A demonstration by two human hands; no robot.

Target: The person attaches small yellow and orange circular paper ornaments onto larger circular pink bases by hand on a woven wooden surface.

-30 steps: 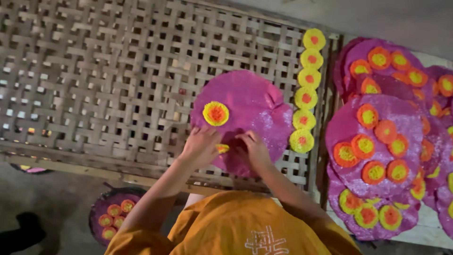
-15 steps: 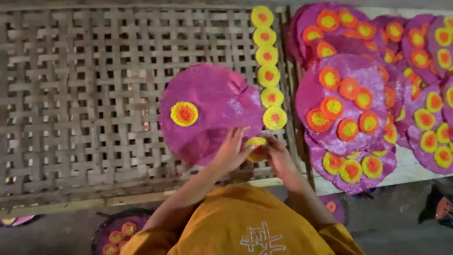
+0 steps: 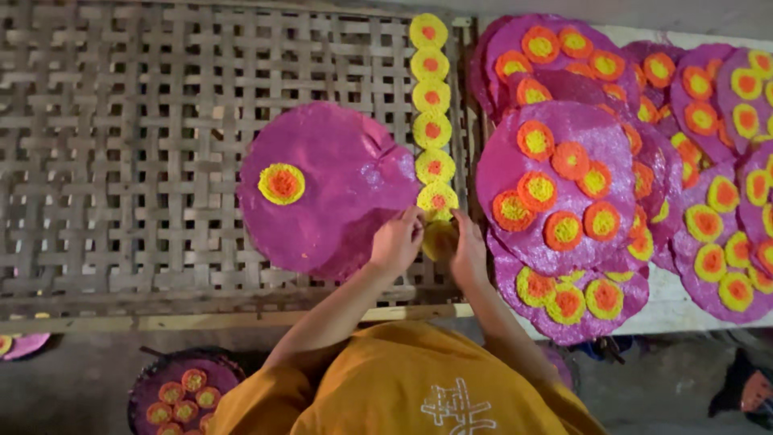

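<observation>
- left hand (image 3: 396, 240) and right hand (image 3: 469, 251) are both pinched onto one small yellow disc (image 3: 439, 238), holding it between them at the near end of the yellow row
- that disc sits on the woven bamboo rack (image 3: 121, 161), just at the right edge of the big magenta round sheet (image 3: 322, 189), and the left hand's fingers overlap the sheet's rim
- the row of yellow discs with orange centres (image 3: 432, 97) runs straight up the rack's right side, each one touching the next
- the magenta sheet lies flat on the rack and has a single yellow and orange disc (image 3: 282, 184) stuck on its left part
- right of the rack, a pile of magenta sheets covered in orange and yellow discs (image 3: 564, 185) overlaps all over a pale surface
- bottom left on the floor there's a round basket (image 3: 181, 395) with another decorated magenta sheet in it
- the person's orange shirt (image 3: 403, 387) fills the bottom middle
</observation>
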